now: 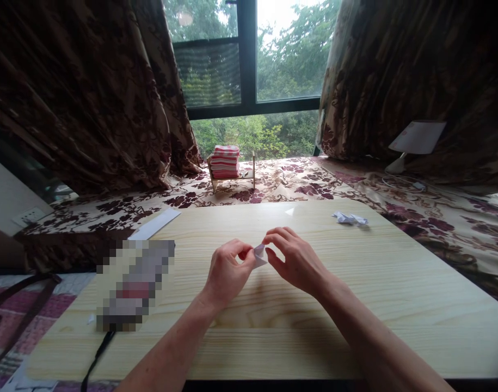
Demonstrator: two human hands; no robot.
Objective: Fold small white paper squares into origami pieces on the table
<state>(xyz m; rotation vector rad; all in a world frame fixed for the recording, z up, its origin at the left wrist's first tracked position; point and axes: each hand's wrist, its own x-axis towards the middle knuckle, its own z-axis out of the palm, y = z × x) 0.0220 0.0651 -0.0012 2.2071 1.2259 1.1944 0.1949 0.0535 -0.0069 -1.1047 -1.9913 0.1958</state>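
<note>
A small folded paper piece (259, 257) is pinched by thumb and fingers of the left hand (229, 269) over the wood-grain tabletop (395, 283); the right hand (296, 260) is held close, fingers parted. Fold-shaping seems in hand; careful edge alignment is probably called for next.

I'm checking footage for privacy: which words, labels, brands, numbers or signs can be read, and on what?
None can be read.
Pixelated item with the black cord: masked, too blurred to read.
Folded paper in the left hand: no legible text.
</note>
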